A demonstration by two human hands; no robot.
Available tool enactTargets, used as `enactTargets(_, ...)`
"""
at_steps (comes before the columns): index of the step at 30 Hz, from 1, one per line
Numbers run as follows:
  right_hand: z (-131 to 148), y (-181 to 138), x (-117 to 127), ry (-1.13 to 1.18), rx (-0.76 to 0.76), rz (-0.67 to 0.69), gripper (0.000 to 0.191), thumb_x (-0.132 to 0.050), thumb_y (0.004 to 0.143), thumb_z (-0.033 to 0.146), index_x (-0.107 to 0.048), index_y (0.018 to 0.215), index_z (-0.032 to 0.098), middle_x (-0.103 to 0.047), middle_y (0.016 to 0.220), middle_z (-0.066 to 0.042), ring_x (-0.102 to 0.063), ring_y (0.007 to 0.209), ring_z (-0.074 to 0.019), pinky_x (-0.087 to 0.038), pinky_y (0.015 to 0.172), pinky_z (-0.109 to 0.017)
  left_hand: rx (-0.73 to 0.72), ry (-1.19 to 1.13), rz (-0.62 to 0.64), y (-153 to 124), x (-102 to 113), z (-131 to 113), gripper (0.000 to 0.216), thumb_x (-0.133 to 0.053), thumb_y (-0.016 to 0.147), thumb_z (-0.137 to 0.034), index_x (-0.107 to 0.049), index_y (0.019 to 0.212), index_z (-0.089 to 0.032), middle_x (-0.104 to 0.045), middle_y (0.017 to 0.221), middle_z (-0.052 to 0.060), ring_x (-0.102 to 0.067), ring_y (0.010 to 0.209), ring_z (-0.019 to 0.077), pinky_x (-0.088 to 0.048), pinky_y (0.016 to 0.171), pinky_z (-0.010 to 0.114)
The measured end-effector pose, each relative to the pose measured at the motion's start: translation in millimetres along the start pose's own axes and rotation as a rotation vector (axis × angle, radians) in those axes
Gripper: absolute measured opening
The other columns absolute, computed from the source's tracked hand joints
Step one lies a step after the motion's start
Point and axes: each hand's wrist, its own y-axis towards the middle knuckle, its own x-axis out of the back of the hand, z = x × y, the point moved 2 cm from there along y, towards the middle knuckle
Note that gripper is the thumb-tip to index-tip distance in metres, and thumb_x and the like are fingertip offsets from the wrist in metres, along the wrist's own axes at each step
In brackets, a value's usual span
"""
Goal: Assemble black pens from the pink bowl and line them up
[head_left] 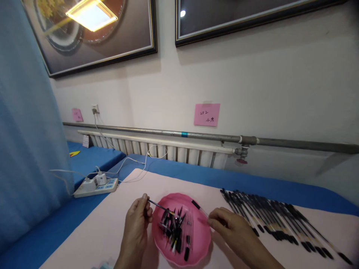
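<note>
My left hand [137, 223] pinches one end of a thin dark pen refill [160, 206], which slants down to the right over the pink scalloped bowl [200, 243]. At the bowl's right rim, the fingers of my right hand [234, 229] are closed on a clear pen barrel [202, 211] with a black end pointing up and left. The two pieces are apart. Inside the bowl lies a jumble of small black pen parts [174, 226], with several clear tubes [188, 228] along its right side. Some parts there are blurred.
Many black pens [266, 213] lie in a slanted row on the pink sheet [112, 228] at the right. A white power strip [108, 186] with plugs and cables sits on the blue surface [50, 224] at the left. A radiator [179, 153] and pipe run behind.
</note>
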Motion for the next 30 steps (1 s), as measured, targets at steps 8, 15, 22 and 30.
enactTargets(8,12.2,-6.4,-12.2,0.466,-0.155,0.154,0.024,-0.054,0.074,0.035,-0.057,0.057,0.019,-0.044,0.051,0.005,-0.038,0.049,-0.0109,-0.028,0.048,-0.024,0.280,0.003,0.241,-18.0,-23.5,28.6,0.033,-0.073,0.062,-0.041,-0.056,0.063,-0.012,-0.057,0.052,-0.001,-0.042,0.038,0.0039,-0.026,0.035,0.015)
enactTargets(15,23.1,-12.8,-29.3,0.617,-0.166,0.250,0.021,-0.055,0.072,0.031,-0.055,0.056,0.017,-0.044,0.050,0.005,-0.036,0.049,-0.0095,-0.026,0.049,-0.023,0.429,-0.023,0.346,-26.8,-29.5,41.6,0.021,-0.070,0.067,-0.030,-0.059,0.067,-0.012,-0.057,0.054,0.000,-0.049,0.043,0.0053,-0.030,0.037,0.014)
enactTargets(22,25.7,-16.2,-35.4,0.654,-0.180,0.279,0.018,-0.053,0.071,0.025,-0.052,0.054,0.017,-0.045,0.048,0.005,-0.036,0.047,-0.0088,-0.025,0.047,-0.022,0.454,0.032,0.470,-30.4,-33.1,45.0,0.029,-0.069,0.069,-0.037,-0.054,0.061,-0.014,-0.051,0.045,-0.004,-0.037,0.033,0.0020,-0.018,0.032,0.014)
enactTargets(30,27.0,-17.9,-30.0,0.569,-0.167,0.369,0.013,-0.051,0.070,0.022,-0.055,0.058,0.017,-0.049,0.054,0.005,-0.038,0.049,-0.0084,-0.026,0.046,-0.020,0.371,0.159,0.470,-24.8,-28.7,38.4,0.034,-0.066,0.069,-0.042,-0.051,0.058,-0.015,-0.051,0.042,-0.002,-0.035,0.031,0.0026,-0.015,0.032,0.015)
